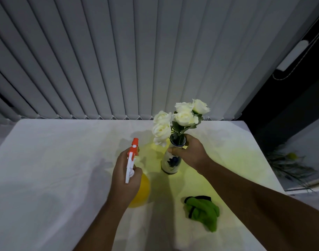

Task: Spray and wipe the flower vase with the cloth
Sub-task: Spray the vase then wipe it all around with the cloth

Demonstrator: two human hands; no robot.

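A white vase [170, 163] with a blue flower pattern stands upright on the table, holding several white roses [180, 117]. My right hand [190, 153] grips the vase around its neck, just below the rim. My left hand [125, 176] holds a yellow spray bottle [141, 192] by its white and orange trigger head [132, 156], with the nozzle pointing away from me, to the left of the vase. A crumpled green cloth [203, 211] lies on the table nearer to me, below my right forearm.
The table [55, 160] wears a white cloth and ends at grey vertical blinds [118, 60] at the back. To the right, beyond the table edge, lie green fronds [289, 165] on a lower surface.
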